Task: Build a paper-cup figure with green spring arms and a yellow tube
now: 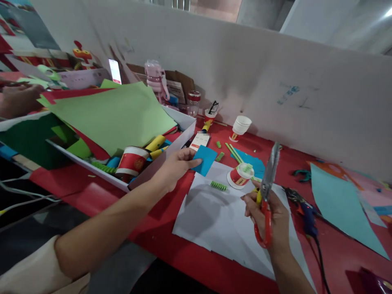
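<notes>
Between thumb and fingers, my left hand [180, 165] pinches a small piece of blue paper [204, 160] above the table. My right hand [272, 216] grips a pair of scissors [267, 190] with red and yellow handles, blades pointing up. A white sheet [223, 220] lies below both hands. On it are a coiled green paper spring [218, 185] and a red and white paper cup [238, 177] with some green paper on it. Behind the cup lie a larger blue paper piece [252, 162] and thin green strips [234, 153].
A white box [165, 157] at left holds coloured sheets [113, 116] and a paper cup [131, 162]. A glue gun [308, 216] with a cord and light blue paper [343, 204] lie at right. Stacked cups [240, 125] stand near the wall. Another person's hand [21, 98] shows far left.
</notes>
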Tool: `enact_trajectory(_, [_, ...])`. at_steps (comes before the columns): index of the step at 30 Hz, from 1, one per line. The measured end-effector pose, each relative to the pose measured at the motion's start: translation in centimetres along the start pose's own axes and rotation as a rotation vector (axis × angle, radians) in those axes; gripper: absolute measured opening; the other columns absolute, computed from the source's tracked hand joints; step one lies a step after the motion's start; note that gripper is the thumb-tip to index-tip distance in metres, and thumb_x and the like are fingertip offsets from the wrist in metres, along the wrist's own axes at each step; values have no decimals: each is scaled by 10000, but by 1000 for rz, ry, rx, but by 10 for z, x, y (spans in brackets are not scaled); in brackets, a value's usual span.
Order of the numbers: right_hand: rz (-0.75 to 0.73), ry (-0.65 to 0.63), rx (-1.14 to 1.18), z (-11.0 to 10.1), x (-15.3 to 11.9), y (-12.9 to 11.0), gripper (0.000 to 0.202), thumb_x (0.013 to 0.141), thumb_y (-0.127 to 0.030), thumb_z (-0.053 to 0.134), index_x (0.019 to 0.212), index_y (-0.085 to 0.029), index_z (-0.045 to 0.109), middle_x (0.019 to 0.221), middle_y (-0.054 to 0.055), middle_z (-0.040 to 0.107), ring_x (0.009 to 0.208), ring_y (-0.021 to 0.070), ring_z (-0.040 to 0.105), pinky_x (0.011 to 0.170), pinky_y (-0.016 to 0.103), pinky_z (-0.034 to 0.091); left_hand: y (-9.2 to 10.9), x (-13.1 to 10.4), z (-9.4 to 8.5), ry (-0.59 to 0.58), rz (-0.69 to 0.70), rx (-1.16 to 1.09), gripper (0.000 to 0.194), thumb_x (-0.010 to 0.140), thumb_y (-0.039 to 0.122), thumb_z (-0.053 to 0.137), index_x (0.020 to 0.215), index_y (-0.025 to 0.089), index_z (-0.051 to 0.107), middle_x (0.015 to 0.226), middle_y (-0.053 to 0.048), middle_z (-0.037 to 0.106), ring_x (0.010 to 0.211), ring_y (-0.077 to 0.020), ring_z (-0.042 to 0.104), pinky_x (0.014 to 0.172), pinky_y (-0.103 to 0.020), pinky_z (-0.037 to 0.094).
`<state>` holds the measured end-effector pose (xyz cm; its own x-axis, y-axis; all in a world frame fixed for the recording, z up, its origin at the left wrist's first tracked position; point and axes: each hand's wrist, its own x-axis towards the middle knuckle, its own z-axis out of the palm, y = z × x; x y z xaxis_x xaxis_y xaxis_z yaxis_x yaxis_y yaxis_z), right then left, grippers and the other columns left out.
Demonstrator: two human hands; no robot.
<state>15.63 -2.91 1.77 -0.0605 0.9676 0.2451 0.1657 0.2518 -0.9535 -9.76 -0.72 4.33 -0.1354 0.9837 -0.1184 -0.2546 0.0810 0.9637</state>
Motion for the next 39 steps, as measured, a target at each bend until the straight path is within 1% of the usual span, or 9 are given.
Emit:
enact_trajectory(8, [-14, 33, 53, -1, 5, 0, 309, 837, -302, 709, 1134, -257, 637, 667, -56, 583, 491, 103, 548, 519, 259, 513, -32, -21, 15, -370, -157, 295, 117, 576, 214, 726, 666, 179, 660, 633, 0, 659, 623, -161, 580, 592, -262, 444])
enact_trajectory(12, [86, -46, 109, 0, 3, 3, 373, 758, -359, 780, 1089, -253, 643, 744, -24, 631, 465, 103, 536, 432, 239, 474, -38, -31, 40, -358, -28, 334, 68, 662, 252, 656, 674, 185, 653, 636, 4, 615, 613, -152, 532, 579, -258, 404])
enact_trajectory(16, [179, -118, 122, 4, 0, 6, 450, 601, -294, 890, 987, -243, 664, 620, -60, 575, 434, 91, 470, 391, 213, 446, -27, -31, 50, -414, 74, 412, 95, 730, 274, 629, 694, 193, 665, 634, 5, 612, 624, -163, 536, 591, -264, 405])
enact_trajectory(19, [224, -97, 163, 5, 1, 7, 451, 609, -316, 883, 993, -250, 657, 582, -73, 533, 430, 86, 431, 364, 193, 406, -20, -22, 37, -368, 197, 643, 205, 847, 316, 544, 807, 197, 706, 784, -54, 709, 735, -219, 613, 666, -312, 453])
enact_trajectory(22, [240, -51, 185, 5, 2, 8, 474, 594, -332, 888, 998, -249, 654, 614, -64, 544, 460, 88, 444, 372, 186, 413, -18, -8, 10, -89, 421, 1142, 233, 874, 214, 501, 951, 174, 717, 1057, -149, 718, 1013, -320, 607, 864, -421, 439])
enact_trajectory(24, [238, -41, 184, 5, 2, 10, 474, 596, -333, 887, 1003, -244, 660, 633, -57, 547, 485, 95, 464, 385, 186, 431, -20, 0, -7, 16, 451, 1428, 281, 857, 147, 496, 1061, 140, 688, 1157, -192, 679, 1131, -368, 549, 926, -474, 405])
enact_trajectory(26, [233, -44, 179, 6, 1, 12, 455, 619, -342, 874, 1012, -243, 666, 639, -55, 536, 498, 98, 473, 389, 184, 437, -24, 6, -18, 4, 406, 1585, 319, 854, 97, 461, 1105, 121, 655, 1162, -198, 668, 1139, -366, 540, 913, -472, 413])
enact_trajectory(32, [200, -77, 140, 8, -3, 20, 440, 654, -356, 849, 1027, -244, 645, 660, -59, 535, 506, 91, 464, 404, 181, 447, -30, 5, -22, -60, 333, 1643, 296, 797, 61, 503, 1058, 129, 623, 1057, -159, 681, 985, -315, 616, 846, -434, 457])
enact_trajectory(39, [185, -58, 92, 9, -4, 15, 438, 637, -351, 851, 1003, -232, 644, 646, -75, 523, 465, 69, 440, 398, 177, 424, -22, -33, -49, -176, 270, 1399, 324, 755, 79, 582, 1052, 167, 678, 1098, -96, 713, 1029, -260, 649, 941, -357, 471])
